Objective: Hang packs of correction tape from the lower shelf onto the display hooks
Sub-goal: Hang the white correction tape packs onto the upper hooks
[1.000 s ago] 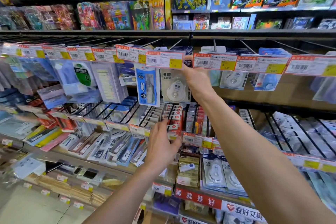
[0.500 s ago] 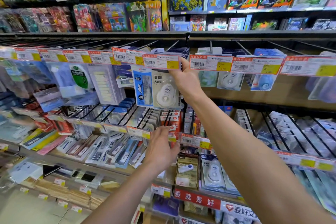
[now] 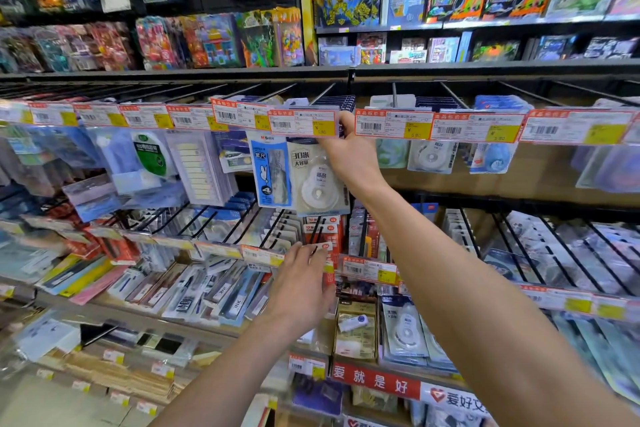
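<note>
A clear correction tape pack (image 3: 317,184) with a white round dispenser hangs just below a price label (image 3: 303,123) on the upper row of display hooks (image 3: 323,94). My right hand (image 3: 349,152) holds the pack's top right edge, fingers tucked behind the label. My left hand (image 3: 301,284) is lower, fingers stretched towards the price tags of the middle hook row, holding nothing. More correction tape packs (image 3: 405,329) stand upright on the lower shelf, right of my left hand.
A blue ruler pack (image 3: 272,173) hangs touching the held pack's left side. Other tape packs (image 3: 431,156) hang to the right. Black wire hooks (image 3: 554,253) jut forward in the middle row. Pen packs (image 3: 194,295) lie on the sloped shelf at left.
The pack and my right hand have shifted slightly left, so the pack now sits against the blue ruler pack. My left hand has hardly moved.
</note>
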Available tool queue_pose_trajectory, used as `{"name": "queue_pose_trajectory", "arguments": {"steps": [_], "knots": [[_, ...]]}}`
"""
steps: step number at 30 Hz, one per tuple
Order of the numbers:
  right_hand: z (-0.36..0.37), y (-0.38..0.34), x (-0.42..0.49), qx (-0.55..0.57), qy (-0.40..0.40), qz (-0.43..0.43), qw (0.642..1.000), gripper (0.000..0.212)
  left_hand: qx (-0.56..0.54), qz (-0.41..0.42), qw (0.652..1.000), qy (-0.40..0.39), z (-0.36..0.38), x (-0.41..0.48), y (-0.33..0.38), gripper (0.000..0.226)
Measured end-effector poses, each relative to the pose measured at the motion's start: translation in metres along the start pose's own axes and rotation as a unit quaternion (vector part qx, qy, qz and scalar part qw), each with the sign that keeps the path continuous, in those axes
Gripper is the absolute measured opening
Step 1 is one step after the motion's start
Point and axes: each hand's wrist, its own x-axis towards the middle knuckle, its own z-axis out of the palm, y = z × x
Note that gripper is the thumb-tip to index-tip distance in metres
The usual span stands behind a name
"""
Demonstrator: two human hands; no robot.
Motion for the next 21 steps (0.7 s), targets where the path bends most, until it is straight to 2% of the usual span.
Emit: {"name": "queue_pose_trajectory", "arguments": {"steps": [5,11,14,18,20,21], "knots": [[0.005,-0.003,0.0,0.003,-0.009,0.021,1.0,0.019,-0.009,0.006,1.0,0.001,0.0,-0.003,0.0,0.065],[0.001,0.002,-0.001,-0.002,-0.02,0.022,1.0,0.005,-0.006,0.02,1.0,-0.004,0.0,-0.009,-0.005,0.064],[0.002,0.003,0.002,-0.007,0.009,0.01,1.0,0.015,-0.012,0.025,1.0,0.002,0.0,-0.011,-0.007,0.064],[0.006,0.007,0.015,-0.047,0.057,0.04,0.996,0.022,-0.024,0.024,0.999,0.002,-0.001,-0.011,-0.009,0.065],[0.01,0.012,0.025,-0.057,0.086,0.049,0.993,0.016,-0.027,0.026,0.999,0.002,-0.002,-0.012,-0.01,0.064],[0.012,0.016,0.03,-0.064,0.09,0.06,0.992,0.02,-0.029,0.028,0.999,0.003,-0.003,-0.012,-0.01,0.064]]}}
